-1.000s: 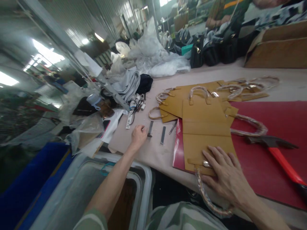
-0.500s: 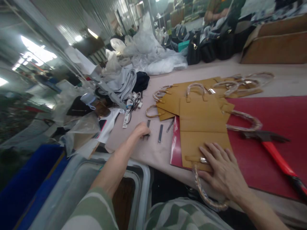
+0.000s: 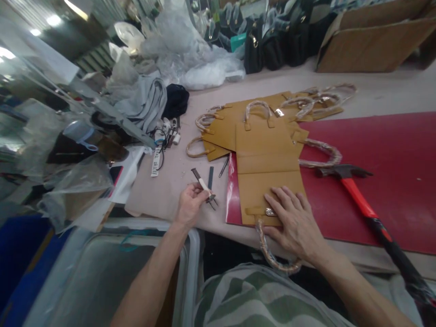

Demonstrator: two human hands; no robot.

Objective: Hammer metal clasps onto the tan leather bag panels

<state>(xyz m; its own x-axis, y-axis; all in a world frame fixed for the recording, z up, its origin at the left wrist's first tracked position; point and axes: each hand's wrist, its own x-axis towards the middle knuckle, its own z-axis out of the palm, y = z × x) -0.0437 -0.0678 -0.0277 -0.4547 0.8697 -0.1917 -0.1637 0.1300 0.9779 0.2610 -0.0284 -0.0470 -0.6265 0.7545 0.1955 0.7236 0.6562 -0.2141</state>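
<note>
My left hand [image 3: 191,203] is closed in a pinch around a slim dark metal tool with two prongs [image 3: 201,180]. It has a white middle and a crosspiece above its two thin points, which face down to the right; its exact kind is unclear. My right hand [image 3: 295,222] lies with spread fingers on the lower part of a tan bag panel [image 3: 269,184]. Under its fingertips sits a small plastic-wrapped metal fitting [image 3: 270,211]. A wrapped handle [image 3: 269,252] hangs from the panel over the table's front edge. A dark flat strip [image 3: 210,178] lies beside the tool.
More tan panels with wrapped handles [image 3: 221,131] overlap behind. A red-handled hammer [image 3: 357,197] rests on a dark red board [image 3: 381,150]. Left of my body stands a grey plastic bin [image 3: 136,222]. Plastic bags [image 3: 190,50], black bags [image 3: 272,50] and a cardboard box [image 3: 368,45] line the back.
My left hand has lifted the pronged tool off the table and turned it toward the panel. The right hand stays on the panel. The camera view has shifted to the right and downward.
</note>
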